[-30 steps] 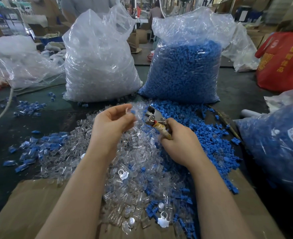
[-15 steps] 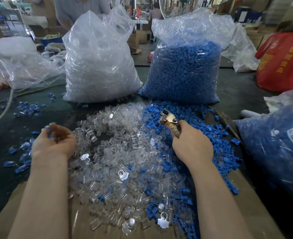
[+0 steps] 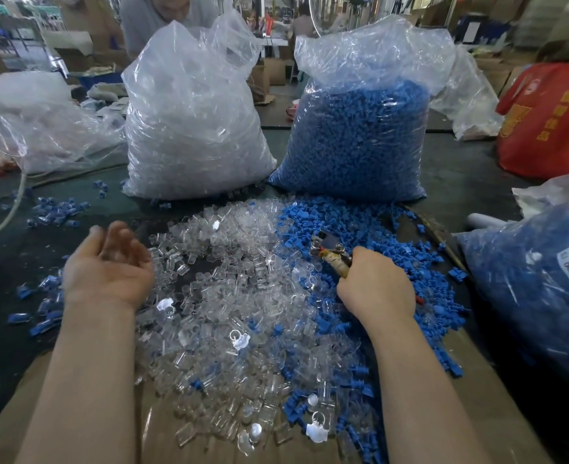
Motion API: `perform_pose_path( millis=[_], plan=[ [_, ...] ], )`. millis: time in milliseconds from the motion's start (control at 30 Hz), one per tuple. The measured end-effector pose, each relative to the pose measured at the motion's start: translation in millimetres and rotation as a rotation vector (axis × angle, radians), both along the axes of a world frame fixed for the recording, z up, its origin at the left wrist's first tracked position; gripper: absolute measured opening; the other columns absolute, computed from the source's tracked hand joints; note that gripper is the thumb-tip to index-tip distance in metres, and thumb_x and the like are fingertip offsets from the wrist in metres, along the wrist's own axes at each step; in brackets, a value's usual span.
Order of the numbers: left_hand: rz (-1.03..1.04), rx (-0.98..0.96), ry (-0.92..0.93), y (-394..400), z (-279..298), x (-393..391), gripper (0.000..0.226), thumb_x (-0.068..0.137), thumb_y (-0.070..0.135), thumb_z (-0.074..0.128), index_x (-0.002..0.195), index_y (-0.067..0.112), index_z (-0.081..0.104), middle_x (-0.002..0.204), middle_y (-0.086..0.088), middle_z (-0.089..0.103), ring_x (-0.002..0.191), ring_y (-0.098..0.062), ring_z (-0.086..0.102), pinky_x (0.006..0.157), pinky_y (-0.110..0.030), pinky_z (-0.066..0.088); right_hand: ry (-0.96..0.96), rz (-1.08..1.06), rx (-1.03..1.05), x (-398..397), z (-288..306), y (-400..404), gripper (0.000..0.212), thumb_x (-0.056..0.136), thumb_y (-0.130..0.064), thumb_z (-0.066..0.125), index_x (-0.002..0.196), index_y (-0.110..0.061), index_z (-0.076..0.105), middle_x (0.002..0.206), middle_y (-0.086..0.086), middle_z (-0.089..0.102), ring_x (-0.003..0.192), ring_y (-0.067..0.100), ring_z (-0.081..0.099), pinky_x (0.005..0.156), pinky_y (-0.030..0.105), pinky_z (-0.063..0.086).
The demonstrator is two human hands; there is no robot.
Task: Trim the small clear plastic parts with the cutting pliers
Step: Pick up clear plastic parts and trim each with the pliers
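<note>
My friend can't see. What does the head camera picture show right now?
A person's right hand grips cutting pliers over a heap of small clear plastic parts, while the left hand lies open, palm up, holding nothing. Loose blue parts lie to the right, and behind stand a bag of clear parts and a bag of blue parts.

A dark green tabletop (image 3: 460, 169) spreads across the scene, with a flat sheet of brown cardboard (image 3: 497, 406) laid along its near edge. Beyond the far edge the workshop is blurred: stacked brown cardboard boxes (image 3: 273, 73) stand on the floor, metal racks (image 3: 25, 35) rise at the far left, and pale daylight falls from the back of the room.
</note>
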State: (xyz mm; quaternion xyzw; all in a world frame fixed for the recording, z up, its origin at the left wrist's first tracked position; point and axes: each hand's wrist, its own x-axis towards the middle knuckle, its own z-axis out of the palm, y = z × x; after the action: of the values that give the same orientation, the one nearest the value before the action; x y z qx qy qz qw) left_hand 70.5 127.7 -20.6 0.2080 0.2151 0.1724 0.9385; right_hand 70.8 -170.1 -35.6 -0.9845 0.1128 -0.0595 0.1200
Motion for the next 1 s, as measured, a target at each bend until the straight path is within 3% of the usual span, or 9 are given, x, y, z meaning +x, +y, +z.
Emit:
perform_pose_path(
  millis=[100, 200, 267, 333, 400, 467, 567, 700, 1000],
  plan=[
    [-0.226, 0.553, 0.102, -25.0, 11.8, -1.1, 0.009, 0.092, 0.025, 0.064, 0.091, 0.018, 0.069, 0.075, 0.007, 0.071, 0.064, -0.003, 0.065, 0.063, -0.017, 0.053, 0.023, -0.001, 0.003, 0.8, 1.7, 0.9, 0.018, 0.086, -0.022, 0.063, 0.083, -0.021, 0.045, 0.073, -0.003, 0.045, 0.057, 0.014, 0.042, 0.047, 0.028, 0.029],
    [-0.377, 1.166, 0.166, -54.5, 12.9, -1.6, 0.010, 0.091, 0.020, 0.067, 0.100, 0.019, 0.071, 0.089, 0.005, 0.073, 0.080, -0.010, 0.065, 0.067, -0.020, 0.048, 0.041, 0.010, -0.002, 1.5, 2.9, 1.4, 0.015, 0.086, -0.023, 0.062, 0.086, -0.021, 0.047, 0.077, -0.001, 0.047, 0.058, 0.016, 0.044, 0.048, 0.029, 0.031],
    [-0.510, 1.535, 0.183, -69.7, 3.1, -1.6, 0.017, 0.091, 0.020, 0.067, 0.107, 0.022, 0.070, 0.094, 0.011, 0.070, 0.083, -0.004, 0.063, 0.058, -0.013, 0.046, 0.043, 0.030, -0.009, 1.4, 2.3, 1.3, 0.013, 0.086, -0.022, 0.061, 0.086, -0.022, 0.047, 0.079, -0.001, 0.048, 0.059, 0.015, 0.044, 0.048, 0.029, 0.030],
    [-0.584, 1.806, 0.231, -82.3, -4.2, 1.0, 0.024, 0.093, 0.022, 0.066, 0.117, 0.023, 0.068, 0.097, 0.013, 0.067, 0.075, 0.001, 0.061, 0.047, -0.006, 0.042, 0.040, 0.038, -0.006, 0.7, 1.8, 0.5, 0.014, 0.087, -0.021, 0.061, 0.085, -0.022, 0.046, 0.080, -0.001, 0.049, 0.060, 0.017, 0.045, 0.050, 0.029, 0.031],
    [-0.552, 2.030, 0.324, -89.1, -8.4, 2.8, 0.028, 0.094, 0.024, 0.065, 0.122, 0.022, 0.068, 0.108, 0.005, 0.070, 0.078, -0.005, 0.062, 0.058, -0.010, 0.046, 0.038, 0.038, -0.005, 0.1, 2.1, 0.1, 0.017, 0.087, -0.022, 0.061, 0.084, -0.021, 0.044, 0.082, 0.001, 0.050, 0.063, 0.020, 0.047, 0.052, 0.031, 0.032],
    [-0.483, 2.143, 0.377, -91.5, -10.1, 3.8, 0.026, 0.092, 0.024, 0.066, 0.117, 0.022, 0.071, 0.117, -0.001, 0.068, 0.087, -0.016, 0.061, 0.075, -0.023, 0.045, 0.047, 0.028, -0.006, 0.0, 3.2, 0.8, 0.020, 0.087, -0.022, 0.062, 0.081, -0.020, 0.042, 0.084, 0.002, 0.050, 0.064, 0.020, 0.046, 0.053, 0.031, 0.033],
    [-0.454, 2.178, 0.375, -92.8, -9.9, 3.6, 0.014, 0.091, 0.026, 0.067, 0.104, 0.025, 0.073, 0.117, -0.003, 0.060, 0.084, -0.016, 0.052, 0.074, -0.028, 0.040, 0.068, 0.019, 0.001, -0.3, 4.2, 2.4, 0.024, 0.087, -0.021, 0.062, 0.077, -0.020, 0.040, 0.084, 0.003, 0.049, 0.060, 0.019, 0.042, 0.055, 0.032, 0.034],
    [-0.501, 2.227, 0.372, -92.2, -9.8, 3.6, 0.017, 0.092, 0.028, 0.065, 0.107, 0.028, 0.072, 0.119, -0.003, 0.057, 0.096, -0.021, 0.057, 0.078, -0.030, 0.043, 0.053, 0.025, 0.000, -0.7, 2.7, 1.8, 0.026, 0.087, -0.021, 0.062, 0.076, -0.021, 0.038, 0.086, 0.002, 0.046, 0.058, 0.016, 0.040, 0.050, 0.031, 0.028],
    [-0.446, 2.241, 0.320, -94.4, -14.2, 2.8, 0.011, 0.092, 0.028, 0.064, 0.099, 0.026, 0.072, 0.100, 0.004, 0.049, 0.090, -0.015, 0.049, 0.078, -0.026, 0.041, 0.027, 0.072, 0.016, 1.6, -0.6, 1.0, 0.016, 0.086, -0.021, 0.060, 0.081, -0.022, 0.046, 0.081, 0.000, 0.047, 0.059, 0.016, 0.043, 0.051, 0.031, 0.030]
  ],
)
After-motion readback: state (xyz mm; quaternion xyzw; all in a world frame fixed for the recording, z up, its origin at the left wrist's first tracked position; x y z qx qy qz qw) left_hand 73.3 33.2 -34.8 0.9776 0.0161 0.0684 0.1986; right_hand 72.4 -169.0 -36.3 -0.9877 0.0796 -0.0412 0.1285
